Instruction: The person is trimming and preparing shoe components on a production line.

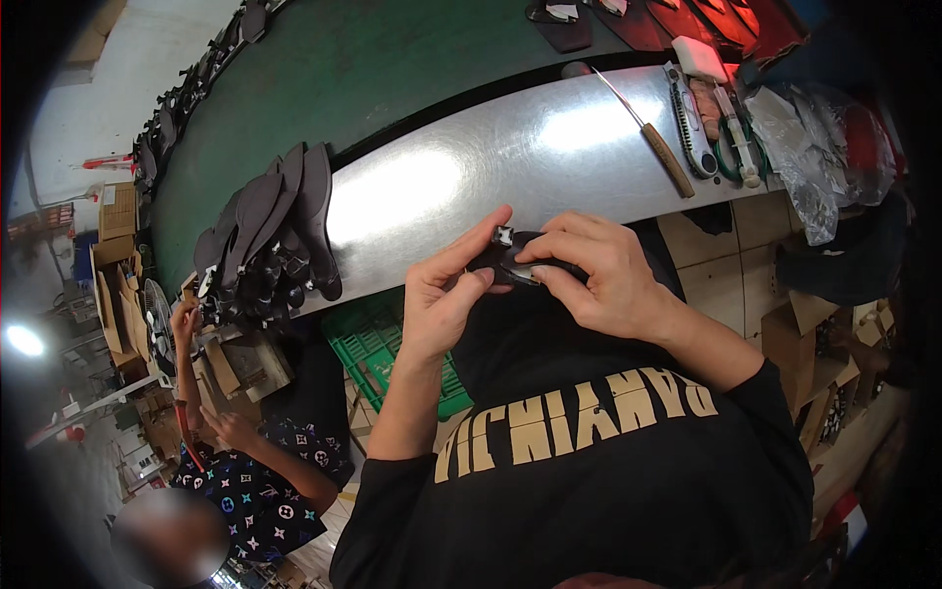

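Note:
I hold a small black shoe strap piece (pixel 502 263) with a little square metal buckle between both hands, close to my chest and just below the metal table edge. My left hand (pixel 446 294) pinches its left end with thumb and forefinger. My right hand (pixel 603 275) covers its right end, fingers curled over the top. Most of the piece is hidden under my fingers.
A shiny metal worktop (pixel 491 157) borders a green conveyor belt (pixel 373 69). A stack of black shoe soles (pixel 275 236) leans at the left. An awl with wooden handle (pixel 653 133), cutters and scissors (pixel 721 128) lie at the right, beside plastic bags (pixel 814 147). A co-worker's hand (pixel 184 319) reaches at the left. A green crate (pixel 378 348) sits below.

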{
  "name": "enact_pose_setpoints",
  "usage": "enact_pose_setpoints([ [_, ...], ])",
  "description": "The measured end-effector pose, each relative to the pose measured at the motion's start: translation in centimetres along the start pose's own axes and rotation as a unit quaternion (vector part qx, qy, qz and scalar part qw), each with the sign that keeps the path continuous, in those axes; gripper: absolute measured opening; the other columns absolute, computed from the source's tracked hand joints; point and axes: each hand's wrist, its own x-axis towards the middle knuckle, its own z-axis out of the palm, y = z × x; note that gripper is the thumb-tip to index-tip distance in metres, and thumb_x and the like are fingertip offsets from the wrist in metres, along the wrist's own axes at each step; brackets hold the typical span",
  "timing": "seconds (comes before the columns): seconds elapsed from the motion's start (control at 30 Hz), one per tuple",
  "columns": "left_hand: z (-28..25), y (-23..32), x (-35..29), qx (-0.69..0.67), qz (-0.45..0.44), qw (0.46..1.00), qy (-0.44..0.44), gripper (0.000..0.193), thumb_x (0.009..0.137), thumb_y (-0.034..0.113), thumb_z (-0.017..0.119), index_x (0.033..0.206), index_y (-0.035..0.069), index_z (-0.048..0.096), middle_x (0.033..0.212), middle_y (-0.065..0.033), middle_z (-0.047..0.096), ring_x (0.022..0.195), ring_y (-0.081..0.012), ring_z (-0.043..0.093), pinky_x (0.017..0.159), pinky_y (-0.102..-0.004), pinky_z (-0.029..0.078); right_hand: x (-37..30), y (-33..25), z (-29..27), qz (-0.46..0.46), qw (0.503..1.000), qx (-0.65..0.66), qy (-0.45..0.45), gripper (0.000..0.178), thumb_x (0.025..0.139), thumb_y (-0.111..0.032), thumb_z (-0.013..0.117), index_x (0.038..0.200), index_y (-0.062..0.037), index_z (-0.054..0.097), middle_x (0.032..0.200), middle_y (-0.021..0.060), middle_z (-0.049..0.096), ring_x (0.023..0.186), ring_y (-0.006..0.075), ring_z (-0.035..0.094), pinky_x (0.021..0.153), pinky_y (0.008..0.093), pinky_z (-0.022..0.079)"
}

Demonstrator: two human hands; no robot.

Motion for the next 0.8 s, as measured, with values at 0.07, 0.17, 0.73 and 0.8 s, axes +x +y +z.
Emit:
enact_pose_setpoints([
  [0.07, 0.2, -0.1, 0.0, -0.009, 0.002, 1.0, 0.003, 0.05, 0.081, -0.012, 0.045, 0.128, 0.001, 0.057, 0.14, -0.014, 0.049, 0.113, -0.0175, 0.058, 0.079, -0.0264, 0.057, 0.0, -0.1, 0.0, -0.017, 0.999, -0.025, 0.011, 0.013, 0.075, -0.004, 0.066, 0.088, -0.0049, 0.067, 0.084, 0.009, 0.062, 0.077, 0.0279, 0.061, 0.066, 0.0361, 0.049],
  [0.17, 0.5, -0.1, -0.2, -0.001, 0.004, 1.0, 0.016, 0.051, 0.081, -0.012, 0.044, 0.128, 0.001, 0.057, 0.139, -0.0136, 0.05, 0.112, -0.0174, 0.059, 0.08, -0.0264, 0.058, 0.1, -0.1, 0.1, -0.039, 0.998, -0.045, 0.021, 0.012, 0.075, -0.003, 0.065, 0.087, -0.0053, 0.068, 0.084, 0.0084, 0.061, 0.077, 0.0273, 0.061, 0.066, 0.0365, 0.049],
  [0.73, 1.4, -0.8, -0.2, -0.05, -0.012, 0.997, 0.062, 0.046, 0.08, -0.012, 0.053, 0.124, -0.001, 0.06, 0.12, -0.0108, 0.063, 0.093, -0.0115, 0.063, 0.073, -0.0234, 0.057, -0.2, 0.4, -0.8, -0.074, 0.995, -0.042, -0.058, 0.018, 0.072, -0.007, 0.071, 0.089, -0.0085, 0.068, 0.09, 0.0084, 0.058, 0.081, 0.0275, 0.06, 0.068, 0.037, 0.048],
  [0.8, 1.4, -0.9, -0.1, -0.045, -0.015, 0.997, 0.068, 0.045, 0.079, -0.011, 0.053, 0.123, -0.001, 0.061, 0.119, -0.0106, 0.063, 0.093, -0.0114, 0.063, 0.072, -0.0233, 0.057, -0.4, 0.3, -1.1, -0.05, 0.996, -0.014, -0.072, 0.02, 0.071, -0.008, 0.072, 0.09, -0.0096, 0.067, 0.091, 0.0077, 0.057, 0.081, 0.0272, 0.06, 0.068, 0.0367, 0.047],
])
